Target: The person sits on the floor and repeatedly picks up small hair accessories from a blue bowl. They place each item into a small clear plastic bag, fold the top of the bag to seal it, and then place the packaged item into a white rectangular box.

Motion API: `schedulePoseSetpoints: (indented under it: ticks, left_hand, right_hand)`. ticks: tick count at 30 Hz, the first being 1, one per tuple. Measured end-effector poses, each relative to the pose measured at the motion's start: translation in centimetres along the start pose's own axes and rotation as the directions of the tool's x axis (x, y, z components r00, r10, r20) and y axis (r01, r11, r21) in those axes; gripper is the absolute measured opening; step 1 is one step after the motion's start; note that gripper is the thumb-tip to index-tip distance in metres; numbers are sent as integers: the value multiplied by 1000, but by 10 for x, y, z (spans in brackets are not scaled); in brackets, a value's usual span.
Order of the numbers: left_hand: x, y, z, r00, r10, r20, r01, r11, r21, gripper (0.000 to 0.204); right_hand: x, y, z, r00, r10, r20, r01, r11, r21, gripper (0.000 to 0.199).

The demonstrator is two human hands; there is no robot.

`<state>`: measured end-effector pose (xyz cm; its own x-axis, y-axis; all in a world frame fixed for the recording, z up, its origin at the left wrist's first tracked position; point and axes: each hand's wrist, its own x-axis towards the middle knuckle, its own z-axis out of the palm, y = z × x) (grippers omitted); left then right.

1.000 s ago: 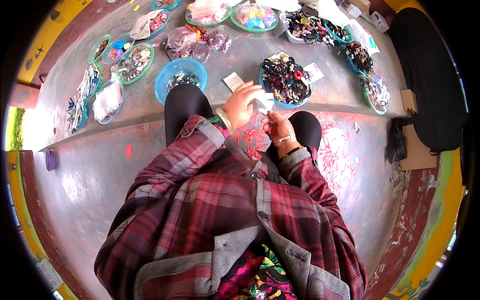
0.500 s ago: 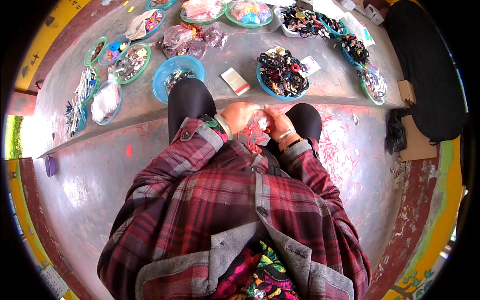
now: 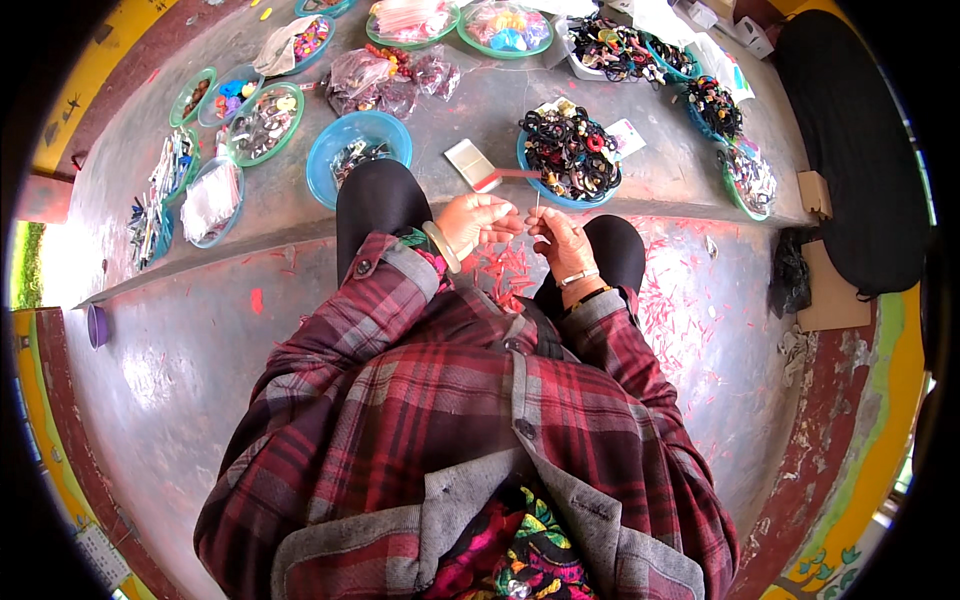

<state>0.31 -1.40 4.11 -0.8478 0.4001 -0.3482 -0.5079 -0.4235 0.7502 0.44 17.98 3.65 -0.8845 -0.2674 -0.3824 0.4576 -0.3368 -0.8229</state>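
- Nearest the camera, a red and grey plaid jacket [image 3: 450, 420] is worn over bright flowered cloth, and both forearms are stretched forward over the knees in black trousers [image 3: 375, 200].
- The left hand [image 3: 475, 220] is seen curled, fingertips pinched together toward the other hand; a pale bangle [image 3: 440, 245] is worn on that wrist. Something tiny seems to be pinched there, but what exactly can't be made out.
- The right hand [image 3: 560, 235] is closed in a pinch too, and a thin pale needle or thread [image 3: 537, 205] is held upright between its fingertips. A bracelet is worn on that wrist as well.
- The two hands are nearly touching, held just over the lap, between the knees.
- Below and around the hands, the grey floor is littered with small red scraps [image 3: 505, 270], with more scattered off to the right.
- Just past the hands, on the raised grey ledge [image 3: 290, 215], a small flat card with a red strip [image 3: 475, 165] is laid down, right beside a blue bowl of dark hair ties [image 3: 570, 155].
- To the left of the card, a blue bowl [image 3: 355, 150] with a few small bits in it is set near the left knee.
- Further left, green-rimmed dishes of mixed trinkets [image 3: 262, 122] and clear packets [image 3: 210, 195] are lined along the ledge.
- At the far edge, more bowls of coloured accessories [image 3: 505, 25] and plastic bags [image 3: 375, 80] are spread out, and a black bag [image 3: 850, 150] is parked far right.
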Motion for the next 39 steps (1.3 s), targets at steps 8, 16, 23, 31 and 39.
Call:
schedulePoseSetpoints:
  ticks: [8, 16, 23, 31, 39]
  left_hand:
    - [4, -9, -5, 1000, -9, -21, 11, 997, 83, 24]
    - [4, -7, -5, 997, -77, -30, 81, 973, 218, 29]
    - [2, -6, -2, 996, -55, -70, 74, 952, 298, 30]
    - [3, -9, -4, 995, -53, -84, 75, 959, 275, 28]
    - [3, -10, -2, 993, -54, -102, 80, 960, 268, 25]
  right_hand:
    - [2, 4, 3, 999, -33, 36, 41, 972, -233, 15]
    - [3, 3, -1, 999, 38, -2, -38, 996, -81, 17]
    - [6, 8, -6, 992, 109, 64, -101, 988, -116, 13]
    - [3, 6, -1, 991, 119, 54, -110, 982, -151, 13]
    - [4, 8, -1, 991, 113, 68, -101, 982, -157, 11]
